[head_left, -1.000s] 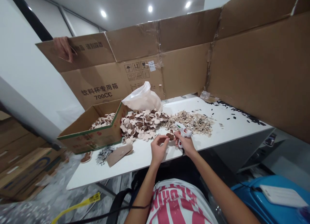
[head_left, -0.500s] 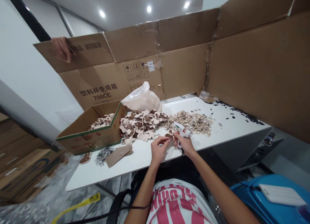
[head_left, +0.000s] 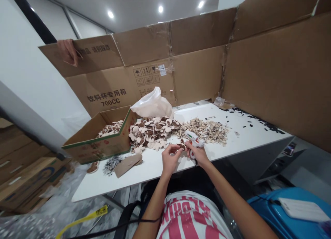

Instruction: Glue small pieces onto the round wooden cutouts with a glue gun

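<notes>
Between thumb and fingers, my left hand [head_left: 170,159] pinches a small brown felt piece with a pale edge [head_left: 182,146]. My right hand [head_left: 198,153] is wrapped round a white glue gun [head_left: 194,139], and its fingertips also touch the felt piece. Both hands meet just above the front of the white table. Behind them lies a heap of brown and cream felt pieces [head_left: 152,132]. Beside that heap spreads a pile of thin pale strips [head_left: 207,130].
An open cardboard box [head_left: 98,147] with more felt pieces stands at the left. Cardboard panels [head_left: 199,71] wall the table's back and right. A white plastic bag [head_left: 152,104], brown card pieces [head_left: 128,165] and black bits [head_left: 261,120] lie about. Another person's hand [head_left: 68,52] rests on the panel.
The felt piece between my hands has turned slightly, and more of its brown face shows. My hands have hardly moved; the whole view has shifted a little.
</notes>
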Action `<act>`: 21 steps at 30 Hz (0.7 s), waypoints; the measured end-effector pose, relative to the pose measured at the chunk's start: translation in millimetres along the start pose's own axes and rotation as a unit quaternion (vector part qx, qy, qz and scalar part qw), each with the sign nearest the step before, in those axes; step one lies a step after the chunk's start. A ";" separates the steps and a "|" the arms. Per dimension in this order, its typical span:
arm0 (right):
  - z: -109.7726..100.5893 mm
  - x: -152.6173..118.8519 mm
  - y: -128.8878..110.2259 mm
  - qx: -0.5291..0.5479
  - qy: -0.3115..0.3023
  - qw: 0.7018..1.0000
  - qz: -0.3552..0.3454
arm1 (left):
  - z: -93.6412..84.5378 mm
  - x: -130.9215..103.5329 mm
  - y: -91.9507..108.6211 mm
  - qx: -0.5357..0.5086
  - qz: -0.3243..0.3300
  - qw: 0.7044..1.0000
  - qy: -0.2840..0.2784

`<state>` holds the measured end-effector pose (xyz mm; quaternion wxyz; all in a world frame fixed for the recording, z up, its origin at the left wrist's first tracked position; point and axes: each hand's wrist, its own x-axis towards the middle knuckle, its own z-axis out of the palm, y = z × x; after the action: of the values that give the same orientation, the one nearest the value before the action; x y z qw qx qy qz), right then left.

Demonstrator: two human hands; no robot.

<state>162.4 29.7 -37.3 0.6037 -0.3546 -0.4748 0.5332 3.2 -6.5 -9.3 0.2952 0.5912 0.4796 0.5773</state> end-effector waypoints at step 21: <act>-1.3 -1.8 -2.9 0.019 -0.017 1.000 0.001 | -1.0 1.5 1.0 0.048 -0.005 0.994 -0.096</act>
<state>164.5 27.4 -35.3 0.6018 -0.3344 -0.4740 0.5490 2.2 -5.7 -7.6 0.3143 0.6550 0.4792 0.4925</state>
